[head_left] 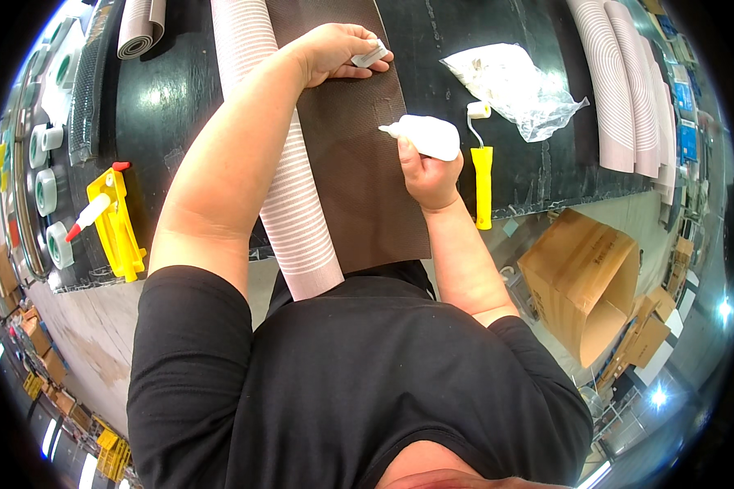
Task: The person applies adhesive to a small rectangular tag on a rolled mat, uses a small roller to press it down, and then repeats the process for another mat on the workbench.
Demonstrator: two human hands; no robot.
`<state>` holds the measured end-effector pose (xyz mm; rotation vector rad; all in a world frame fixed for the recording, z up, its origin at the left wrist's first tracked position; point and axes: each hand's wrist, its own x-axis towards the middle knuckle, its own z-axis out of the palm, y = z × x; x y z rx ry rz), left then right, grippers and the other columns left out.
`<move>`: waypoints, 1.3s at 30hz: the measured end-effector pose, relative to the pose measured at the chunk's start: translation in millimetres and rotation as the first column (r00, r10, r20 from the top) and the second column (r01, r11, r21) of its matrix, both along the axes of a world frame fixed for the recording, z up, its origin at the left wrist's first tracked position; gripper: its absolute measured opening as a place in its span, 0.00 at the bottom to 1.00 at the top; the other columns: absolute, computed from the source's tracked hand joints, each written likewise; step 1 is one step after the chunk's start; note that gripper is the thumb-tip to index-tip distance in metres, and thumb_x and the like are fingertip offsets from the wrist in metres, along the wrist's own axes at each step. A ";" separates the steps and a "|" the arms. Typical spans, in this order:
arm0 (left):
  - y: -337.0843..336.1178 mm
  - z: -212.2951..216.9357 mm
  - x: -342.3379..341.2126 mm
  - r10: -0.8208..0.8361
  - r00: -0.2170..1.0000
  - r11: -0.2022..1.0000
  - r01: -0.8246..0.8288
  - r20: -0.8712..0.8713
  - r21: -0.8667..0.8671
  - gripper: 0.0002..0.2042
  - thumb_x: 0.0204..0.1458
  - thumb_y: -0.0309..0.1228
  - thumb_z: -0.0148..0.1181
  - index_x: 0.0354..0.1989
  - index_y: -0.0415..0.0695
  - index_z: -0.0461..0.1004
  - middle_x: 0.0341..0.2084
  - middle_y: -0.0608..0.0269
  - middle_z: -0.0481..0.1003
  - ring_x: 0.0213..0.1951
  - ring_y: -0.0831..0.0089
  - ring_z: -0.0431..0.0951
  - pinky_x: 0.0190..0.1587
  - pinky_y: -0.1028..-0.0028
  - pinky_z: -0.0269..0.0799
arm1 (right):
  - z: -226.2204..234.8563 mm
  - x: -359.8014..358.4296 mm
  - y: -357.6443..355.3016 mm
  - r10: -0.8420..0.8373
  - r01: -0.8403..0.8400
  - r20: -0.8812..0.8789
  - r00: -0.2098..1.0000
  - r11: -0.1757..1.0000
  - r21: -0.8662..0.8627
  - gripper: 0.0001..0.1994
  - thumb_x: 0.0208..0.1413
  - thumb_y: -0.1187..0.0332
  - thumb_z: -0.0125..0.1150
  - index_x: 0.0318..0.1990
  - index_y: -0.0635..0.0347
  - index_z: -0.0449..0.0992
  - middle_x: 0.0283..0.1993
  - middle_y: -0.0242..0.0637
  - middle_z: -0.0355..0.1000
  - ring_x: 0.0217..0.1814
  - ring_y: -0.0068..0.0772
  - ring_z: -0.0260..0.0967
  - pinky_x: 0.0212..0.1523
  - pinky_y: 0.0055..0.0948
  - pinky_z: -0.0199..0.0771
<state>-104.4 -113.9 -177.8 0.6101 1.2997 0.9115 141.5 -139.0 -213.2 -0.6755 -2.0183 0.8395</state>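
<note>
A person leans over a black desk [171, 98]; a brown mesh sheet [359, 187] lies flat on it, beside a striped pale strip [289, 204]; the right hand [428, 175] grips a white squeeze bottle [424, 135], nozzle just above the sheet; the left hand [334, 50] presses the sheet's far end, fingers closed around a small white piece [369, 55]; a yellow-handled roller [481, 175] lies just right of the bottle.
</note>
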 end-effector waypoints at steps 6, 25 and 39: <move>-0.6 0.5 0.7 0.017 1.000 1.000 -0.017 -0.016 0.006 0.04 0.62 0.31 0.52 0.37 0.47 0.72 0.48 0.58 0.77 0.47 0.76 0.78 0.47 0.78 0.77 | 0.7 -0.8 -1.2 -0.001 0.001 -0.012 1.000 1.000 -0.022 0.07 0.51 0.70 0.65 0.36 0.62 0.80 0.35 0.40 0.77 0.34 0.39 0.77 0.37 0.29 0.76; 1.0 1.3 1.0 0.007 1.000 1.000 -0.007 0.007 -0.013 0.06 0.63 0.31 0.49 0.41 0.44 0.71 0.48 0.59 0.76 0.46 0.76 0.78 0.48 0.77 0.76 | 0.2 8.9 -1.0 -0.126 -0.062 -0.353 0.927 0.877 -0.476 0.08 0.61 0.70 0.55 0.44 0.61 0.75 0.37 0.34 0.76 0.36 0.29 0.73 0.40 0.30 0.76; -0.7 6.2 4.2 0.001 0.999 0.999 -0.002 -0.050 -0.033 0.07 0.63 0.32 0.49 0.42 0.44 0.72 0.49 0.61 0.76 0.48 0.77 0.77 0.50 0.76 0.72 | 82.9 111.5 20.0 -0.389 -0.640 -0.655 0.648 0.189 -0.745 0.30 0.55 0.64 0.64 0.64 0.57 0.62 0.30 0.32 0.67 0.30 0.22 0.67 0.31 0.23 0.67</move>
